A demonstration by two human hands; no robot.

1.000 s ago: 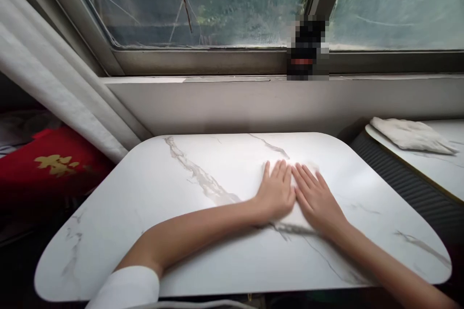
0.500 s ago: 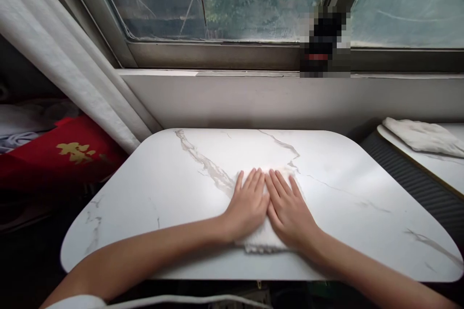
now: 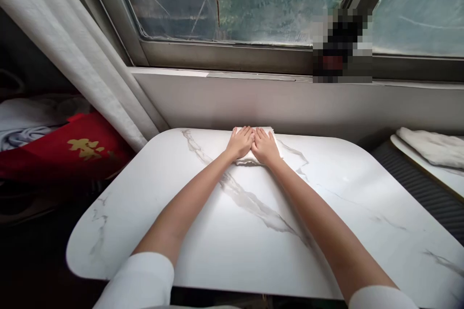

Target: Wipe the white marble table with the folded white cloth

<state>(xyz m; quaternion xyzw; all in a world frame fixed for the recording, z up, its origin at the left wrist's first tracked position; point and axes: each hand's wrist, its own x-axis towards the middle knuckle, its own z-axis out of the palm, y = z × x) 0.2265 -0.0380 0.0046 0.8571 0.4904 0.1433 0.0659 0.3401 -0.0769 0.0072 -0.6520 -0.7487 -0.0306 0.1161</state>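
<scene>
Two bare hands rest side by side on one white cloth (image 3: 250,158), which lies at the far edge of a white marbled table (image 3: 126,212), close to the wall (image 3: 232,101). The left hand (image 3: 240,145) is palm down and flat, its fingers stretched forward and a little spread. The right hand (image 3: 266,146) is set the same way just beside it, so both press the cloth against the tabletop from above. Its border shows below the two palms and past the right hand's fingers. Two forearms reach in from the near side, each with one white sleeve, the left sleeve (image 3: 145,275) showing more than the right sleeve (image 3: 380,297).

Above the wall are two window panes, a wide left pane (image 3: 253,0) and a right pane (image 3: 424,14), with one dark object (image 3: 340,43) between them, blurred into blocks, so I can't fairly say what it is. One pale curtain (image 3: 83,58) hangs at the left, and beside it lies one red cloth (image 3: 105,154) with a gold mark (image 3: 86,148). At the right, one pale, crumpled cloth (image 3: 431,145) lies on a second tabletop (image 3: 447,172), beside one dark ribbed surface (image 3: 431,207)
</scene>
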